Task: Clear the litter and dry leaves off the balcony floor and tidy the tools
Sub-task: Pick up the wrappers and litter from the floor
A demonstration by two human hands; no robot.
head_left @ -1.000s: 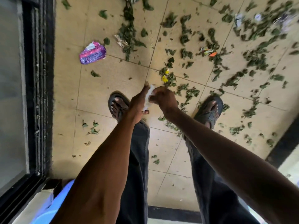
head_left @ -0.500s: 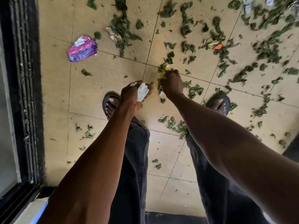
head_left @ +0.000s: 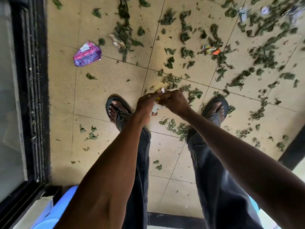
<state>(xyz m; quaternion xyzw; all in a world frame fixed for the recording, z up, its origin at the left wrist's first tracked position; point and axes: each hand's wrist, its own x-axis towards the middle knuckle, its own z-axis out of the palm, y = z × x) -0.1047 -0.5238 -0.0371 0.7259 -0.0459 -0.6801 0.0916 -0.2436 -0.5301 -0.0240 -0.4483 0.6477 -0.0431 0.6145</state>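
Observation:
My left hand (head_left: 146, 104) holds crumpled white paper (head_left: 155, 109) above the tiled balcony floor (head_left: 102, 90). My right hand (head_left: 175, 101) meets it fingertip to fingertip and pinches a small yellow and white scrap (head_left: 160, 94) between them. Dry green leaves (head_left: 186, 53) lie scattered over the tiles, thickest at the upper right. A purple wrapper (head_left: 87, 55) lies on the floor at the left. A beige wrapper (head_left: 117, 41) and an orange and multicoloured wrapper (head_left: 212, 50) lie further out among the leaves.
A black sliding door frame (head_left: 35, 90) runs along the left edge. My feet in dark sandals (head_left: 118, 111) stand on the tiles. White and pale litter (head_left: 242, 12) lies at the top right. A dark kerb (head_left: 293, 151) borders the floor at the right.
My right hand went down to the floor among the leaves, picked up a yellow scrap, and has come back to meet my left hand. The view has tilted back up.

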